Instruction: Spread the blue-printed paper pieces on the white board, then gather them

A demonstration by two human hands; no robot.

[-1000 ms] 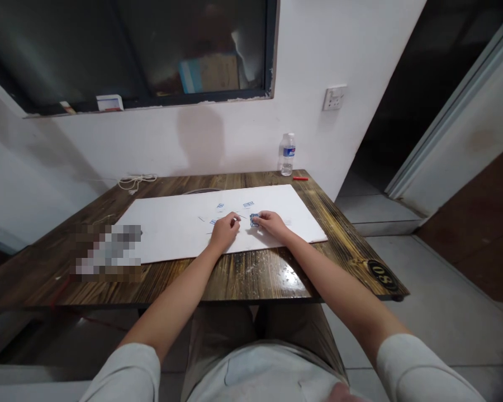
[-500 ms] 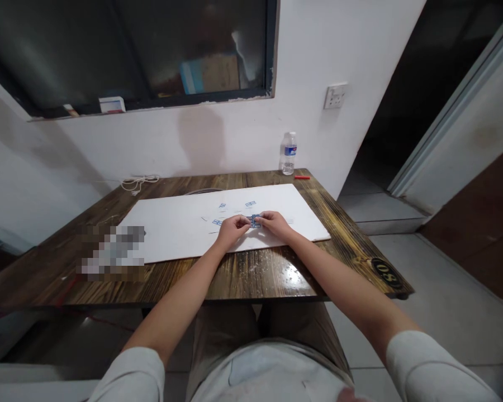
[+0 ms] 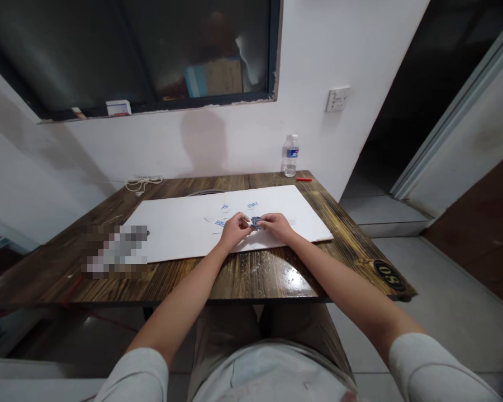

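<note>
Over the right half of a white board (image 3: 176,234), my left hand (image 3: 236,230) and my right hand (image 3: 277,227) face each other with a small blue lattice-like piece (image 3: 256,223) between them. Both hands have their fingers pinched on its edges. Its exact kind is too small to make out. Similar blue frame pieces lie around: one flat piece (image 3: 220,223) left of my left hand, another (image 3: 252,205) beyond the hands, and a smaller one (image 3: 225,206) farther back. Thin dark slivers (image 3: 207,220) lie scattered near them.
The board rests on a dark wooden table (image 3: 272,273). At the back right stand a water bottle (image 3: 291,159) and a red pen-like stick (image 3: 304,180). A white cable (image 3: 144,182) lies back left. A blurred patch (image 3: 117,251) covers something at the left. A wall socket (image 3: 337,99) is above.
The blue piece has tilted between my fingers and looks flatter. My left hand has turned slightly, its fingers lifted more. The whole view has shifted a little.
</note>
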